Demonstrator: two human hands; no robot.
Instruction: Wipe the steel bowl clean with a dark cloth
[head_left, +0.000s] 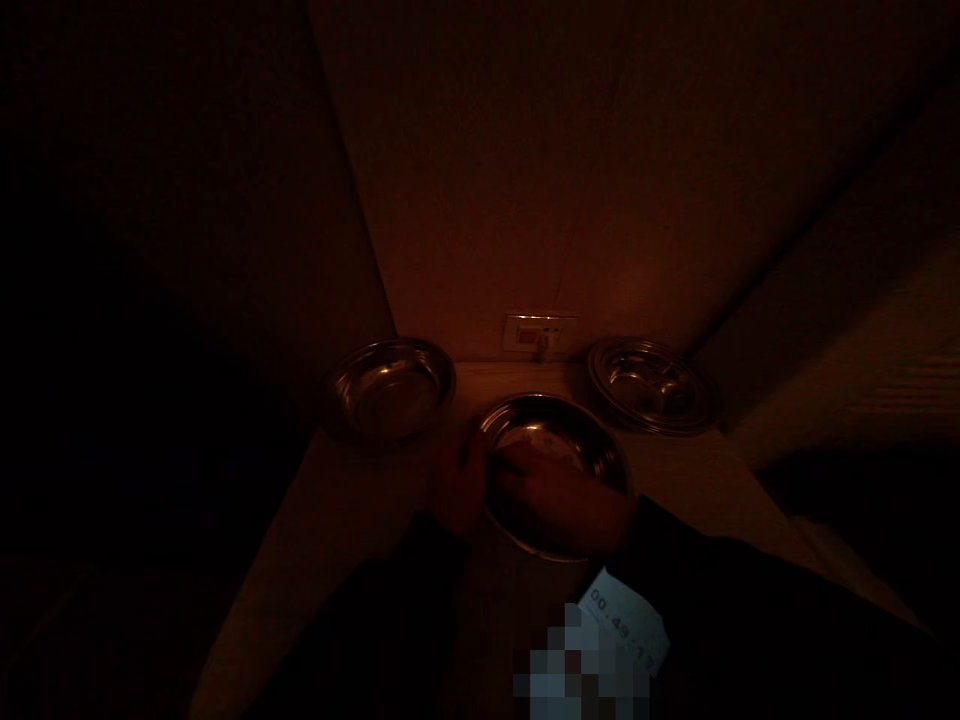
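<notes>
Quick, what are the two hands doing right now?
Left hand: at the left rim of the middle bowl; too dark to tell its grip.
Right hand: over that bowl; open or closed cannot be told.

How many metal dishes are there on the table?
3 visible: the left dish, the right dish and, nearer, the middle dish. More may be hidden, stacked under the right one.

Darkness hides what, if anything, the right hand's fingers grip at the middle bowl.
</notes>
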